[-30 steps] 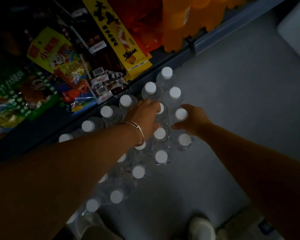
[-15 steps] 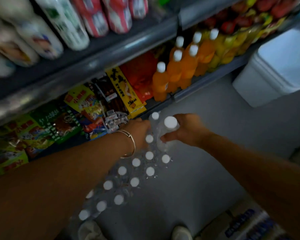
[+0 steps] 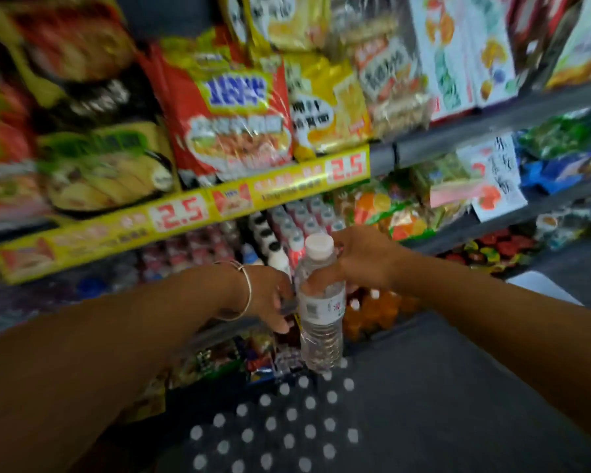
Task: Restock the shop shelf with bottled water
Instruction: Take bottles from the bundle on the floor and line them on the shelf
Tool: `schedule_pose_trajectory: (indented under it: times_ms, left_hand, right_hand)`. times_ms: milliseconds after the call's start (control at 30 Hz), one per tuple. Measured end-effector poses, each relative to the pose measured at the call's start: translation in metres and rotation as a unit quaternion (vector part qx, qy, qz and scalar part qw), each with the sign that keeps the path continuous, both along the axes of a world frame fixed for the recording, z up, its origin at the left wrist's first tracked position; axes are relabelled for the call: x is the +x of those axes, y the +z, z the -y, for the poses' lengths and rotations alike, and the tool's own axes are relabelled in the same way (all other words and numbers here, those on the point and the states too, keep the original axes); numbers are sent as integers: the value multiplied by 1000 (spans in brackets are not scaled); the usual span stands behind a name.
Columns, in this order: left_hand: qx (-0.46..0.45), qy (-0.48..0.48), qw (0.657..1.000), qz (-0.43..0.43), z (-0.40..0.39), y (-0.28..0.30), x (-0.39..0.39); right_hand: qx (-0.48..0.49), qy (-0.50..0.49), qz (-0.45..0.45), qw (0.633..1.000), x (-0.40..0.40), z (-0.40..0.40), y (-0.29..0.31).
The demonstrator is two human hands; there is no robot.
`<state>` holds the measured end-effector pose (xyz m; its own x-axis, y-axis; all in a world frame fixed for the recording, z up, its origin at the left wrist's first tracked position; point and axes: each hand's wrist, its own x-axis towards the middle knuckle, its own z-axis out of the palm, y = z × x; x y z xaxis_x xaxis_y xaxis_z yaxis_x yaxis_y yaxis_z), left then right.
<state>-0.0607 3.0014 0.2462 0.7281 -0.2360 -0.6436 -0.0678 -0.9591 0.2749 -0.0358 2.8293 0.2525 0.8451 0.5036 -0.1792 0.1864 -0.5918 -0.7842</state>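
Right hand (image 3: 365, 259) pinching one water bottle (image 3: 321, 305) by the neck, upright, raised before the drinks shelf (image 3: 219, 247). Left hand (image 3: 270, 295) just beside it, fingers curled; grip unclear. Early going, by the look: shelf rows part filled, floor pack (image 3: 277, 425) still showing many white caps.

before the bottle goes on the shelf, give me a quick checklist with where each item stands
1. Bottle held: ok, the right hand grips its neck just under the cap.
2. Cap on: ok, white cap in place.
3. Bottle upright: ok, cap up, only slightly tilted.
4. Left hand free to help: cannot tell, it sits beside the bottle, but blur hides whether it touches.
5. Free slot on the shelf: cannot tell, that row looks crowded and blurred.
6. Pack left to unload: ok, many caps show below.
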Motion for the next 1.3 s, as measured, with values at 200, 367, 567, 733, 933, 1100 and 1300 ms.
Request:
schedule_pose_trajectory:
  times_ms: [200,367,567,733,933,1100,1300]
  left_hand:
    - [-1,63,997,33,-34,156,-33]
    - [-51,108,984,130,-63,278,-64]
    - [-86,124,969,198,-107,395,-79]
    - [-79,115,955,262,-152,468,-69]
    - [-126,123,924,339,-217,517,-40]
    - [-124,126,905,388,-268,519,3]
    - [-100,142,897,406,-304,501,65]
  right_hand:
    - [59,29,37,997,-23,-31,165]
    - [91,35,111,989,-43,-61,289]
    - [142,19,195,970,-51,-100,417]
    - [150,4,257,955,-40,-139,500]
    - [151,-37,307,939,-13,-197,563]
    - [154,-83,314,933,23,-256,576]
    - [158,-112,316,929,76,-318,569]
